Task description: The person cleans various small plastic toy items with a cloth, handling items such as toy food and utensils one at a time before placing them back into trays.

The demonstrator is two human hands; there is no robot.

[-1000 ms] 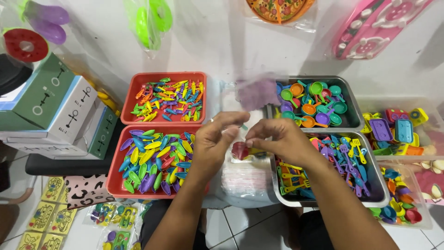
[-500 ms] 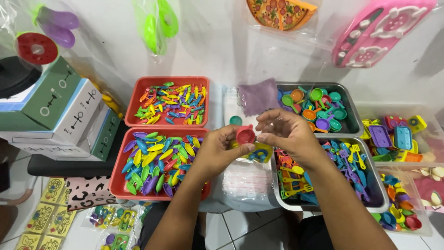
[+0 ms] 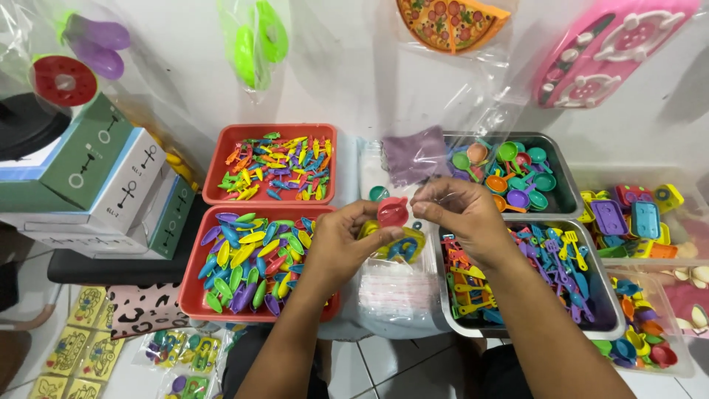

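Left hand [image 3: 343, 240]: pinches small red toy pan [image 3: 392, 211].
Right hand [image 3: 461, 214]: fingertips closed on clear bag's edge.
Tip: keep pan level over the bag stack [image 3: 399, 292].

A small red toy pot [image 3: 392, 211] sits pinched between the fingers of both hands, held up in the air above a stack of clear plastic bags [image 3: 402, 284], between the red and metal trays.

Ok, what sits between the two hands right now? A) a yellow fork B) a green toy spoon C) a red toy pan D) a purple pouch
C: the left hand and right hand meet on a small red toy pan, held above the clear bags.
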